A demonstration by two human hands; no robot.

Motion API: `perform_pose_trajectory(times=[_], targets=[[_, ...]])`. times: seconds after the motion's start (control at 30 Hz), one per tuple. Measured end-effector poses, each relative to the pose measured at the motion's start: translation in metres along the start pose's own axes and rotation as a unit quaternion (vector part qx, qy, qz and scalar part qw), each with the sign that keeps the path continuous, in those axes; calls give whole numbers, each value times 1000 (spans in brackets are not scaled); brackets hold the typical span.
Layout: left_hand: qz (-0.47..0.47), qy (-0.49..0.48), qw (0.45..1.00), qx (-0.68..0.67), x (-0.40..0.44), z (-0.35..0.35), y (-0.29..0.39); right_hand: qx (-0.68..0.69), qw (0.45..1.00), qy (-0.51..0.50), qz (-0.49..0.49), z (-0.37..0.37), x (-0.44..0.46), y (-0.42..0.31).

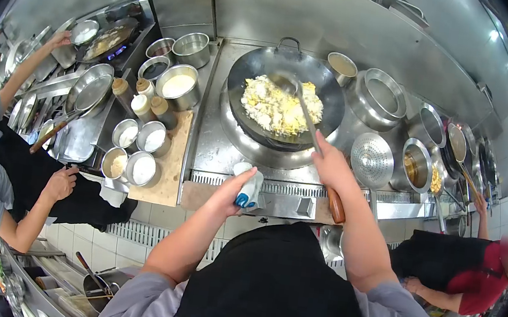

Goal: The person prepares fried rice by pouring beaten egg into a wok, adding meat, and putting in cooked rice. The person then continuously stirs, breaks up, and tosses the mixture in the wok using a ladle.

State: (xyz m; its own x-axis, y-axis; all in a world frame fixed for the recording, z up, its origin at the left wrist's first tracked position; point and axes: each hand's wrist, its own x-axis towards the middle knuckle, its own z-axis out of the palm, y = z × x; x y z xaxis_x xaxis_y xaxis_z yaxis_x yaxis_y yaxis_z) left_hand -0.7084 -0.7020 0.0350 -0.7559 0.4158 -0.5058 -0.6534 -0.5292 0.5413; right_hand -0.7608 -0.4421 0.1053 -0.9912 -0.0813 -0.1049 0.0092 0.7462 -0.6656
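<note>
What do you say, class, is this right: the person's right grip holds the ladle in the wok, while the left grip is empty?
Not quite: the left grip is not empty. The head view shows it holding a white and blue cloth. The right grip does hold the ladle in the wok.

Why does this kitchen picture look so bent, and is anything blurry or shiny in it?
Head view: black round border, steel wall bowed by the wide lens; pale glare on that wall; long-handled metal ladle soft over the black wok.
</note>
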Motion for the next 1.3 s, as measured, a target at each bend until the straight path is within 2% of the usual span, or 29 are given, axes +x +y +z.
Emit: perform_pose_trajectory(times=[0.03, 0.1, 0.13, 0.17, 0.23, 0.27, 0.3, 0.33, 0.37, 0.4, 0.43, 0.47, 0.5, 0.57, 0.6, 0.67, 0.7, 0.77, 0.87, 0.9, 0.93, 1.0, 1.07, 1.13, 1.17, 1.2, 1.23, 1.27, 1.3], targets=[[0, 36, 999, -2, -5, 3, 0, 2, 1000, -5, 1, -8, -5, -12], [17, 29, 999, -5, 2, -2, -2, 252, 966, -27, 59, -36, -18, -44], [34, 18, 999, -4, 5, -4, -2, 254, 965, -28, 60, -33, -9, -40], [30, 19, 999, -3, 7, -1, 1, 367, 921, -77, 104, -25, 6, -27], [-9, 53, 998, 36, 14, 11, 8, 543, 799, -197, 166, 4, 49, 23], [-12, 52, 998, 36, 15, 15, 8, 543, 799, -194, 168, 3, 41, 9], [4, 58, 998, 27, 18, 19, 12, 323, 930, -125, 127, 2, 41, -9], [18, 68, 997, 18, 21, 19, 16, 81, 993, -47, 78, -2, 36, -29], [32, 49, 998, 20, 23, 12, 15, -25, 999, 32, 10, -7, 19, -35], [29, 49, 998, 19, 23, 10, 16, -25, 999, 31, 13, -20, -8, -40], [25, 63, 998, 17, 23, 11, 20, 138, 989, -18, 58, -38, -34, -43], [23, 78, 997, 13, 25, 12, 24, 296, 947, -68, 100, -48, -44, -43], [68, 61, 996, 7, 41, 7, 20, 295, 948, -70, 100, -43, -38, -32], [33, 55, 997, 37, 48, 18, 30, 455, 847, -145, 235, -11, -27, 11], [1, 48, 996, 69, 53, 24, 32, 450, 855, -129, 221, 0, -11, 22], [-15, 28, 996, 78, 77, 26, 31, 228, 962, -57, 141, 2, 10, 3], [-21, 29, 997, 72, 81, 32, 29, 233, 960, -54, 145, 0, 5, -5], [-33, 29, 997, 62, 91, 41, 25, 139, 983, 58, 106, -18, -9, -28], [-41, 46, 995, 75, 95, 56, 23, 104, 986, 70, 110, 2, 4, 18], [-37, 41, 996, 70, 105, 54, 21, 163, 975, -6, 153, -3, 14, 35], [-38, 54, 996, 64, 104, 58, 23, 164, 976, 1, 146, -9, 13, 31], [-37, 85, 994, 64, 98, 66, 26, 48, 994, 33, 96, -24, 5, 9], [-31, 81, 993, 74, 103, 61, 21, 59, 991, 67, 99, -19, -7, -5], [-25, 95, 994, 50, 106, 62, 22, 306, 943, 19, 132, -4, 7, 9], [-30, 87, 995, 43, 106, 61, 23, 308, 930, -59, 189, -9, 20, 14], [-31, 88, 995, 44, 104, 60, 19, 310, 930, -60, 190, -11, 25, 21], [-36, 90, 994, 43, 106, 59, 18, 163, 977, -27, 138, -18, 30, 13], [-37, 92, 994, 38, 108, 62, 22, 8, 997, 8, 79, -25, 39, 8], [-36, 88, 995, 32, 107, 61, 22, -80, 985, 141, -57, -12, 59, 40]])
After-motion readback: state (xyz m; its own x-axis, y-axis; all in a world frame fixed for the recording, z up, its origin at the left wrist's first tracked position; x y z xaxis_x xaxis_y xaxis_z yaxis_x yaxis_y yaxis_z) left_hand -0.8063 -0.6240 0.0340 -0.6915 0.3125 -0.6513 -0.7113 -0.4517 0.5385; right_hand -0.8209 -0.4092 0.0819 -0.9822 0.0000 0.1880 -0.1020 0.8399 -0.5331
